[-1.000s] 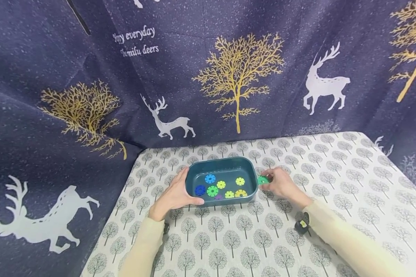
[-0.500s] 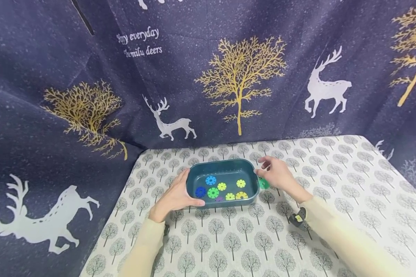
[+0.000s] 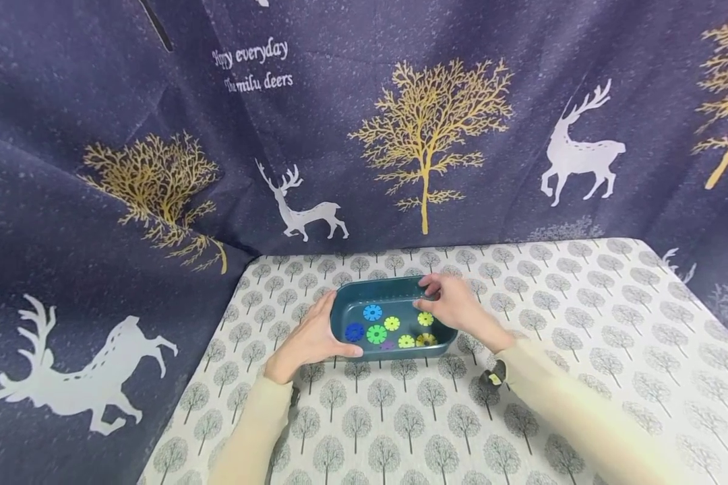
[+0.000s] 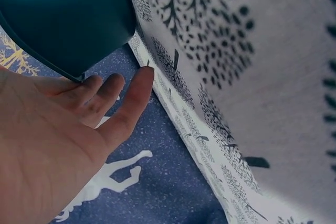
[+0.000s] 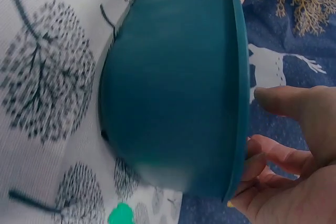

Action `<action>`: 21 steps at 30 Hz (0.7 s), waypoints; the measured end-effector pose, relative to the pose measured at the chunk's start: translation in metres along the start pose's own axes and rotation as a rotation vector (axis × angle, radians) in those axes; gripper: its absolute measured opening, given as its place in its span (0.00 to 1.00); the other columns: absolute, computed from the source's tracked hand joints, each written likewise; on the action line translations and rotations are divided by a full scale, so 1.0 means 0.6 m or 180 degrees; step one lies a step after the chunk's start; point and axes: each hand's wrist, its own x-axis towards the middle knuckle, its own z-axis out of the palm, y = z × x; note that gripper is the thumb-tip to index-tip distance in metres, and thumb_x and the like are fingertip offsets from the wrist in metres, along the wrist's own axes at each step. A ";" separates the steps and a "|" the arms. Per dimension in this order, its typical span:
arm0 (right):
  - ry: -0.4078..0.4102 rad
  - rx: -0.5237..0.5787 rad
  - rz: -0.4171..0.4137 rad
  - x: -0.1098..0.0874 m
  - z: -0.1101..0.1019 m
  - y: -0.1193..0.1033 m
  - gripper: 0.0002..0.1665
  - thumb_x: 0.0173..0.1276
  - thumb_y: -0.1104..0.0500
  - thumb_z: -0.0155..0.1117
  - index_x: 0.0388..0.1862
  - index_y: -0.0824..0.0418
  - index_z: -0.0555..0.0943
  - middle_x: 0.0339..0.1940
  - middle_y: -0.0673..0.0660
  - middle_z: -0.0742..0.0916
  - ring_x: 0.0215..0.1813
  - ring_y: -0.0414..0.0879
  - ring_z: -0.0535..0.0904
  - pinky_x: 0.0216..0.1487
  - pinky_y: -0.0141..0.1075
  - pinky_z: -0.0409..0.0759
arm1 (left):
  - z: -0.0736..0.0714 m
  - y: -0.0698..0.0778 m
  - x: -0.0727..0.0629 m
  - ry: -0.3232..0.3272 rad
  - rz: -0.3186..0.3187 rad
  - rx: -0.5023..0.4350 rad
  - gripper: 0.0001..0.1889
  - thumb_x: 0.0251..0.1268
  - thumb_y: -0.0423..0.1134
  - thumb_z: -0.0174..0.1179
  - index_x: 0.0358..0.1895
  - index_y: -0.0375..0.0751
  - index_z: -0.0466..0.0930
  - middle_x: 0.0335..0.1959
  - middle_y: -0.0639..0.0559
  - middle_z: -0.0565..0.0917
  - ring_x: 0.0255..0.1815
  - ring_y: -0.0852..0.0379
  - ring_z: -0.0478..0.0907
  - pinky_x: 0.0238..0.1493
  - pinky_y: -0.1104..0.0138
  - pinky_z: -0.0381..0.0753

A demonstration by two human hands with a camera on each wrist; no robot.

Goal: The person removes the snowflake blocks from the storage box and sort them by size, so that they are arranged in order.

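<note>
A dark teal plastic basin [image 3: 394, 353] stands on the table. Inside lie several notched, flower-shaped plastic discs: a light blue disc [image 3: 373, 312], a dark blue disc [image 3: 354, 332], a green disc [image 3: 377, 335], a purple disc [image 3: 387, 345], a yellow disc [image 3: 391, 324] and others. My left hand [image 3: 315, 335] holds the basin's left end, thumb over the front rim, fingers along the outer wall. My right hand [image 3: 458, 306] is over the right end, fingers bent with nothing visible between them. In the right wrist view another green disc [image 5: 122, 213] lies on the table outside the basin.
A white cloth with tree prints [image 3: 364, 411] covers the table. Behind it and to the left hangs a dark blue curtain [image 3: 315, 135] with deer and golden trees. A small dark device [image 3: 493, 374] sits on the right wrist.
My right hand has let go of the green disc on the table, then moved left over the basin's right end. The left hand keeps its hold. The head view has shifted slightly.
</note>
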 end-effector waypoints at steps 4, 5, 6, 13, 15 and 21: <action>-0.0162 0.0037 -0.0072 0.011 0.013 -0.011 0.28 0.74 0.55 0.75 0.67 0.66 0.83 0.54 0.65 0.91 0.52 0.56 0.87 0.54 0.51 0.87 | -0.004 0.003 0.005 0.0016 0.0017 -0.0039 0.78 0.43 0.64 0.86 0.91 0.38 0.43 0.93 0.36 0.48 0.93 0.31 0.47 0.87 0.32 0.57; -0.0203 0.0029 -0.0113 0.013 0.016 -0.014 0.28 0.74 0.55 0.75 0.68 0.66 0.83 0.54 0.65 0.91 0.52 0.56 0.87 0.55 0.51 0.87 | -0.005 0.003 0.006 0.0012 0.0016 -0.0043 0.78 0.44 0.64 0.86 0.91 0.38 0.43 0.93 0.36 0.48 0.93 0.32 0.47 0.88 0.32 0.57; -0.0258 0.0027 -0.0152 0.015 0.020 -0.016 0.28 0.74 0.55 0.75 0.68 0.66 0.83 0.54 0.65 0.91 0.53 0.57 0.87 0.55 0.52 0.87 | -0.005 0.003 0.006 0.0007 0.0013 -0.0054 0.78 0.44 0.64 0.86 0.91 0.38 0.42 0.93 0.36 0.48 0.93 0.32 0.47 0.88 0.32 0.57; -0.0582 0.0006 -0.0345 0.025 0.056 -0.029 0.26 0.73 0.56 0.77 0.65 0.66 0.85 0.52 0.63 0.91 0.52 0.55 0.88 0.57 0.50 0.88 | -0.001 -0.004 0.003 -0.0042 0.0014 -0.0074 0.78 0.44 0.65 0.86 0.91 0.39 0.41 0.93 0.38 0.48 0.93 0.33 0.48 0.88 0.34 0.59; -0.0655 -0.0013 -0.0328 0.026 0.064 -0.033 0.25 0.72 0.57 0.78 0.64 0.64 0.85 0.51 0.61 0.91 0.51 0.52 0.87 0.55 0.48 0.88 | -0.001 -0.005 0.002 -0.0040 0.0024 -0.0064 0.78 0.44 0.65 0.86 0.91 0.39 0.41 0.93 0.38 0.48 0.93 0.34 0.48 0.88 0.34 0.59; -0.0785 -0.0159 -0.0336 0.030 0.085 -0.042 0.24 0.67 0.58 0.82 0.60 0.63 0.89 0.47 0.57 0.93 0.50 0.49 0.89 0.57 0.47 0.89 | -0.002 -0.003 0.001 -0.0037 0.0046 -0.0009 0.78 0.44 0.65 0.86 0.91 0.39 0.42 0.93 0.38 0.48 0.93 0.34 0.49 0.87 0.33 0.60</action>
